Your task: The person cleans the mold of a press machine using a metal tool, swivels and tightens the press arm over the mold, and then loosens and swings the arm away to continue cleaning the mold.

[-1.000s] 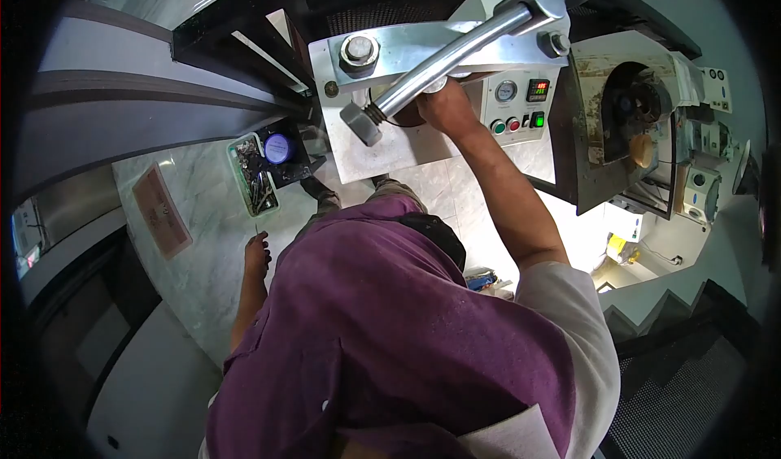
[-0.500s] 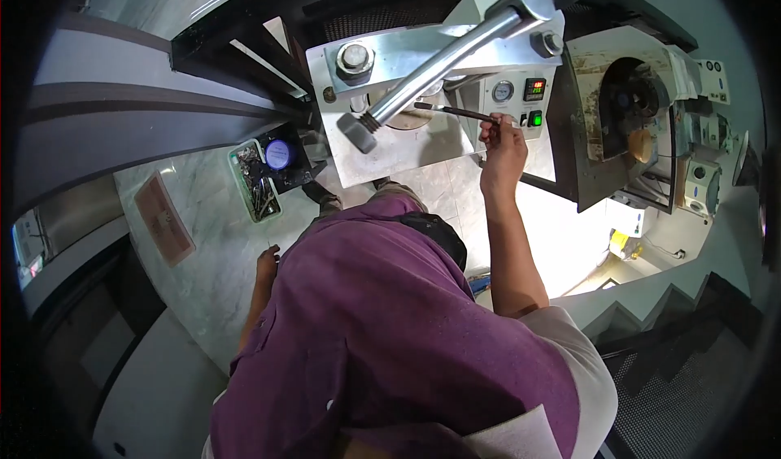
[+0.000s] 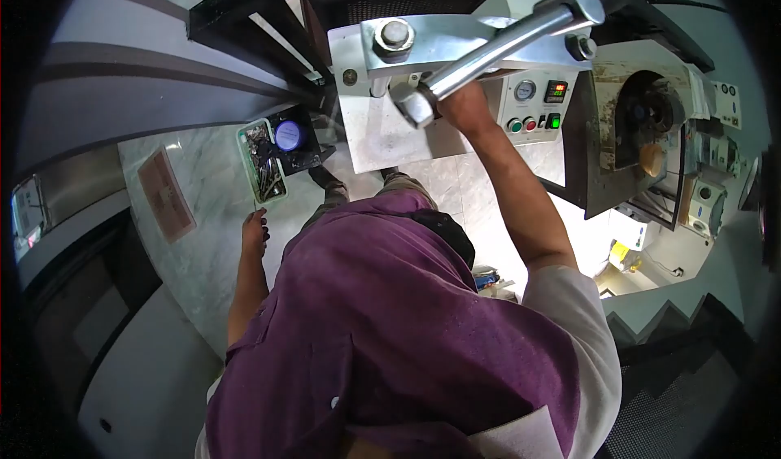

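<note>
Largest first. The press [image 3: 389, 138] stands far and centre: pale base, heavy steel crossbar [image 3: 446, 33], and a thick handle [image 3: 498, 52] slanting over it. Marble bench [image 3: 213, 189] to the left. Open-mouthed chamber unit [image 3: 607, 126] right of the press, its wall stained. The control panel [image 3: 529, 105] sits on the press's right side, green switch [image 3: 555, 121] lit.

Progress, by judgement: the job looks partway, the power on and 1 hand in the work space. No finished piece shows there; what remains cannot be told.

Hands. Right hand [image 3: 467, 108]: reaches under the crossbar, behind the handle; fingers hidden, so grip and anything held cannot be told. Left hand [image 3: 255, 233]: low at left, over the bench, fingers loosely curled; a thin line by the fingertips is too small to identify.

Smaller items: flat reddish panel [image 3: 166, 195] on the bench at left; pale green tray [image 3: 278, 198] of metal odds and ends, just beyond the left hand; blue lid [image 3: 289, 135] right beside it.
</note>
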`<action>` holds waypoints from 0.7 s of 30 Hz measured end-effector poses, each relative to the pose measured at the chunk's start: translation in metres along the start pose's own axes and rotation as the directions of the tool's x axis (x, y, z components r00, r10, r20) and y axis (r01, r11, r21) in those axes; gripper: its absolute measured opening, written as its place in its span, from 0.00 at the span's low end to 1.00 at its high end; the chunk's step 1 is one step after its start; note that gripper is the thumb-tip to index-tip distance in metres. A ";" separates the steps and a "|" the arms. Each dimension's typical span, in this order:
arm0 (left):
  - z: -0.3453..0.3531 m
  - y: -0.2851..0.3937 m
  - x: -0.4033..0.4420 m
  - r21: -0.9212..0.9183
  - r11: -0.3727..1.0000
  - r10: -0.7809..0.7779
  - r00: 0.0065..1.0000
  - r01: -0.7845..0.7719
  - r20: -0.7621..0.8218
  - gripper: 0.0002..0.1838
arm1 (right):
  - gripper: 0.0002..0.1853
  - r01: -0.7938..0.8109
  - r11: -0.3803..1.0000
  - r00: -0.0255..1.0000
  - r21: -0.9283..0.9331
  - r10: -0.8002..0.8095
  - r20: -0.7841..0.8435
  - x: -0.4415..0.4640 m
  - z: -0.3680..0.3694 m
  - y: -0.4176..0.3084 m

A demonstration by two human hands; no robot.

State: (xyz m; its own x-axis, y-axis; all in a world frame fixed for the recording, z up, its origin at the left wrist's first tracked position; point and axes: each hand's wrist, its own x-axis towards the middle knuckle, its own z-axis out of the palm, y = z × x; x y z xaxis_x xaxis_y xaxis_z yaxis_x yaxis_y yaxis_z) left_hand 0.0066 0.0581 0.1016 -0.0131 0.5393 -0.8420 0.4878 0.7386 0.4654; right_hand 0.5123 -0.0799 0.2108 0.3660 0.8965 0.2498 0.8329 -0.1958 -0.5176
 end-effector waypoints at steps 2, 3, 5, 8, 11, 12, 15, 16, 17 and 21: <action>0.002 -0.012 -0.006 0.004 1.000 -0.023 0.999 0.023 -0.025 0.15 | 0.13 -0.027 0.994 1.000 0.105 0.026 0.014 0.011 -0.008 -0.009; 0.002 -0.020 -0.008 0.018 0.999 -0.040 0.998 0.041 -0.041 0.15 | 0.14 0.002 0.993 1.000 0.121 -0.004 0.021 0.011 -0.008 -0.007; -0.003 -0.044 -0.002 -0.009 0.997 -0.074 0.997 0.074 -0.029 0.17 | 0.11 -0.033 0.969 0.999 0.243 0.039 -0.021 0.009 -0.012 -0.013; -0.017 -0.106 0.019 0.259 0.962 0.073 0.995 -0.090 0.073 0.19 | 0.11 -0.032 0.984 0.999 0.175 0.033 -0.004 0.004 -0.009 -0.004; -0.044 -0.169 0.063 0.512 0.719 0.364 0.882 -0.471 0.300 0.22 | 0.15 0.023 0.994 1.000 0.102 -0.024 0.008 0.001 -0.006 0.003; -0.041 -0.167 0.062 0.511 0.718 0.363 0.881 -0.473 0.305 0.22 | 0.15 0.012 0.996 0.999 0.088 -0.009 -0.033 0.001 -0.006 0.000; -0.027 -0.139 0.038 0.278 0.950 0.108 0.986 -0.141 0.131 0.21 | 0.13 -0.046 0.997 0.996 0.054 0.050 -0.072 -0.005 0.003 0.003; -0.021 -0.119 0.025 0.257 0.963 0.062 0.995 -0.080 0.076 0.21 | 0.11 -0.104 0.994 0.991 -0.024 0.102 -0.085 -0.010 0.000 -0.001; -0.013 -0.096 0.010 0.229 0.973 0.017 1.000 -0.022 0.023 0.20 | 0.10 -0.159 0.982 0.983 -0.103 0.149 -0.103 -0.013 -0.003 -0.006; -0.003 -0.046 -0.010 -0.045 0.994 -0.097 0.994 0.096 -0.040 0.16 | 0.17 -0.282 0.583 0.631 0.762 0.711 -0.311 -0.027 -0.042 -0.039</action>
State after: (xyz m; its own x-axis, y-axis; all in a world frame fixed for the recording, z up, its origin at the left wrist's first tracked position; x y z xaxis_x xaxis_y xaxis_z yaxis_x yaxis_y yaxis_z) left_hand -0.0183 0.0197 0.0893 -0.0959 0.4807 -0.8716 0.4441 0.8044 0.3947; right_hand 0.4872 -0.1131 0.2586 0.9519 0.3032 0.0438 0.0662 -0.0640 -0.9958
